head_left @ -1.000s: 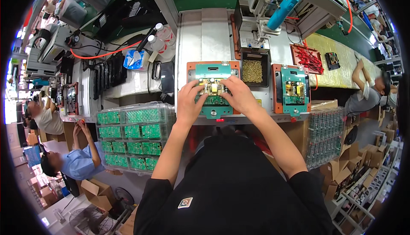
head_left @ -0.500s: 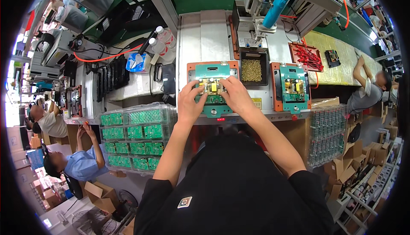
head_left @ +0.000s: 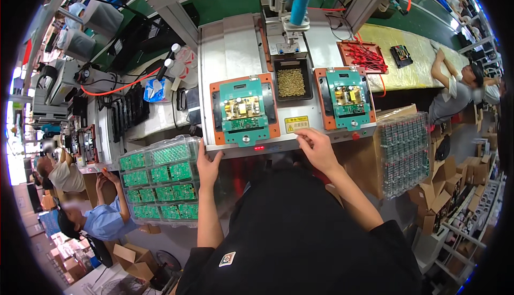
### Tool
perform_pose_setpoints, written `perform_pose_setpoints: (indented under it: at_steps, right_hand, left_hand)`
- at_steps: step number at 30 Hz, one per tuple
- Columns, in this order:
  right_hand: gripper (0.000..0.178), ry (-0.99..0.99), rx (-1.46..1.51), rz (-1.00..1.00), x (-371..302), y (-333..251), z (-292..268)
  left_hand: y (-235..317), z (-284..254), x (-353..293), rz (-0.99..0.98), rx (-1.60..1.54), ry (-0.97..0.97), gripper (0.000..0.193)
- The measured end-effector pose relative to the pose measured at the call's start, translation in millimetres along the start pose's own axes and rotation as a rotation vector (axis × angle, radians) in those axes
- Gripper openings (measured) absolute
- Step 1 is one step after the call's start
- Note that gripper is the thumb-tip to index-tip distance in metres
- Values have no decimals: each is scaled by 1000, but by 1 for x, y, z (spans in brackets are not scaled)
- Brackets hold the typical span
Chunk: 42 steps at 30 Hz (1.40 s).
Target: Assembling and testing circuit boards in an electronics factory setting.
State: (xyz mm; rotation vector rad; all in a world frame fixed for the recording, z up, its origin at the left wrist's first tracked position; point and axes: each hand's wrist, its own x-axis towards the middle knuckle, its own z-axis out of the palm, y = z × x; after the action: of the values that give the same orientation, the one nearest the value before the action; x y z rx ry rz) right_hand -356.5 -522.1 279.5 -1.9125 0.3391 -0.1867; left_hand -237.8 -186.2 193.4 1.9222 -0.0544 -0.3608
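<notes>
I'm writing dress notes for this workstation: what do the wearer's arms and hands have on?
Both the left hand and right hand are ungloved, with no watch or bracelet visible. Plain black sleeves leave the forearms bare; the matching black top carries a small pale patch.

Left hand [head_left: 208, 167] extended, thumb spread; right hand [head_left: 319, 153] apparently half-curled.
</notes>
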Motion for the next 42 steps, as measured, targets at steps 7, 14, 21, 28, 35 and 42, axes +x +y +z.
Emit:
perform_pose_setpoints:
  at_steps: [7, 14, 21, 28, 35, 42]
  right_hand:
    - [17, 53, 0, 125, -29, 24, -20]
    - [17, 95, -22, 138, -28, 30, -20]
    - [38, 480, -467, 262, -26, 68, -69]
    - [48, 491, -847, 354, 9, 110, -83]
    - [43, 433, -927, 263, 34, 116, -92]
    - [25, 348, -849, 181, 40, 116, -88]
  left_hand:
    - [3, -16, -5, -67, -1, -69, 86]
    - [-25, -38, 12, -20, -78, 81, 85]
    - [-48, -14, 13, -31, 4, 127, 87]
    - [-93, 25, 46, 64, 25, 162, 89]
    - [-66, 47, 60, 65, 186, 225, 86]
    - [60, 37, 56, 249, -166, 422, 31]
